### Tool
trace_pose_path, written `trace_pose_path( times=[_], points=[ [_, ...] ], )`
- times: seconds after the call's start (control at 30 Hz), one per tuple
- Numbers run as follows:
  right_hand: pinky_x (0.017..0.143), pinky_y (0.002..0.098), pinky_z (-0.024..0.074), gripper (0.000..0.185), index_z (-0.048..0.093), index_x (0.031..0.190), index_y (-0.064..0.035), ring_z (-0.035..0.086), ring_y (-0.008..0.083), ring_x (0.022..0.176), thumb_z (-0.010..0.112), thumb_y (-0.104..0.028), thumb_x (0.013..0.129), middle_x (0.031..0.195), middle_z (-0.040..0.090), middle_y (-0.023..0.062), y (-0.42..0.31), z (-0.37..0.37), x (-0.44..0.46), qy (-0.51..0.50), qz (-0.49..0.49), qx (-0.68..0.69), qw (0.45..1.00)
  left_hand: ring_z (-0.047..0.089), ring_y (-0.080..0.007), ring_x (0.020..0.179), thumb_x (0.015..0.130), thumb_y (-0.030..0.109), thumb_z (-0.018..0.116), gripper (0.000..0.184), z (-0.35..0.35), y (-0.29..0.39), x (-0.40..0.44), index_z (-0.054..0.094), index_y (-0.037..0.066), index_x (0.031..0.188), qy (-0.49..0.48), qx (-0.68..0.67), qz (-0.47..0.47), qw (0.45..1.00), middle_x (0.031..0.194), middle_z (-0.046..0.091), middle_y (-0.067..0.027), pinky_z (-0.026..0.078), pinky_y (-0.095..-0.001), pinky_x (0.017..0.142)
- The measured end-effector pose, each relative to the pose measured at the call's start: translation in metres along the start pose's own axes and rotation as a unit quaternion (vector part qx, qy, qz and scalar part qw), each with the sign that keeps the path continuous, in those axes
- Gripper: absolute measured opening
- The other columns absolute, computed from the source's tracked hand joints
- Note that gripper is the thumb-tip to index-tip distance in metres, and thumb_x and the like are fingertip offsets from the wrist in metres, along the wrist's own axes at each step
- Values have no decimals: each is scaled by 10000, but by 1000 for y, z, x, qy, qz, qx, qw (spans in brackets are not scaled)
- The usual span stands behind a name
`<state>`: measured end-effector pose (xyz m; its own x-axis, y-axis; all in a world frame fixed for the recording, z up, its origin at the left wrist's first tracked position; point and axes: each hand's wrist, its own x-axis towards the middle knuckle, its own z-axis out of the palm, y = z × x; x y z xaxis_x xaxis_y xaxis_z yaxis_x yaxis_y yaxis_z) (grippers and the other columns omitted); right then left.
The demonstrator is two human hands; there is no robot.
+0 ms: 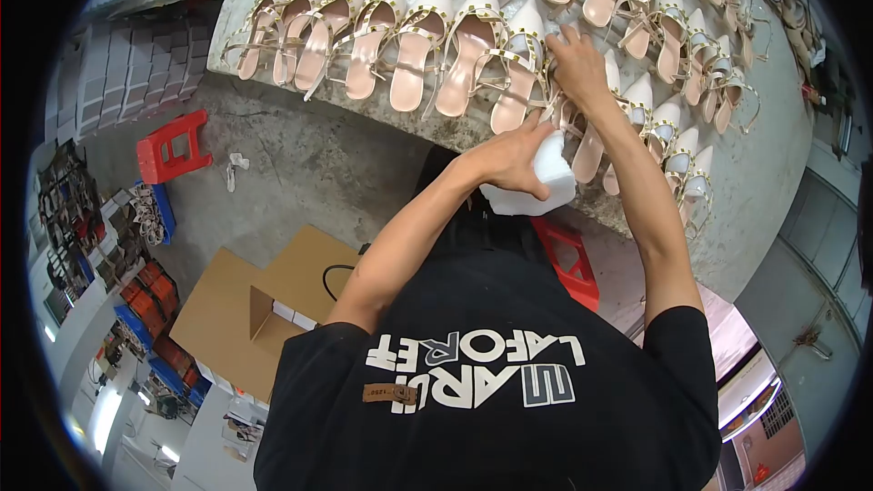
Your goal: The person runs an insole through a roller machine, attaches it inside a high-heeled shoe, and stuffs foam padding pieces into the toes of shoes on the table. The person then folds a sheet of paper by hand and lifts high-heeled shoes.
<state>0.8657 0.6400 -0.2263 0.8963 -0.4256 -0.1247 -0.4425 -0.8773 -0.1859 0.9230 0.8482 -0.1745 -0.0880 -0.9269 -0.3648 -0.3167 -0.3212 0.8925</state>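
Note:
My left hand is closed around a stack of thin white sheets, perhaps foam or tissue, at the table's front edge. Its thumb lies over the top of the stack, and the fingers reach up to a shoe's heel end. Over the row of shoes, my right hand has its fingers bent down onto a pointed shoe, most of which it hides. Just left of it stands a pale slingback shoe with gold-studded straps and a pink insole. Similar shoes continue to the left, and more to the right.
The shoes stand in rows on a worn grey table. A red stool is on the floor at left, another red stool under the table edge. An open cardboard box stands beside me. White boxes are stacked at far left.

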Motion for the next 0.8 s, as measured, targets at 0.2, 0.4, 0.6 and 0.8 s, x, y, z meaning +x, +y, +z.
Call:
trace_pose_path(
  times=[0.2,0.4,0.6,0.8],
  points=[
    [930,426,509,560,584,1328,-130,583,368,1120,670,-35,783,1316,562,166,11,-17,-24,147,-96,54,983,551,-430,1225,608,371,850,957,-4,12,-47,413,-47,1350,193,16,111,975,1454,374,-343,450,-447,1037],
    [899,390,473,729,313,1500,43,545,334,956,685,-209,925,1201,478,188,-130,-126,-107,38,-124,322,938,592,-249,1056,732,397,872,799,-18,42,-92,429,-24,1248,496,-237,-107,829,1138,562,-146,504,-369,925],
    [893,397,494,632,342,1479,47,585,363,1019,620,-49,919,1206,513,226,-143,-113,-105,23,-74,375,924,604,-243,1067,711,383,893,885,-61,33,-103,369,-40,1285,411,-281,-35,866,1168,574,-181,505,-354,902],
    [846,411,528,452,705,1143,-78,632,356,966,608,104,741,1025,592,182,-112,-83,10,31,-48,227,972,505,-410,1283,619,318,850,1021,-80,-41,-70,331,-115,1385,162,-12,52,985,1413,409,-347,451,-413,1046]
  ],
)
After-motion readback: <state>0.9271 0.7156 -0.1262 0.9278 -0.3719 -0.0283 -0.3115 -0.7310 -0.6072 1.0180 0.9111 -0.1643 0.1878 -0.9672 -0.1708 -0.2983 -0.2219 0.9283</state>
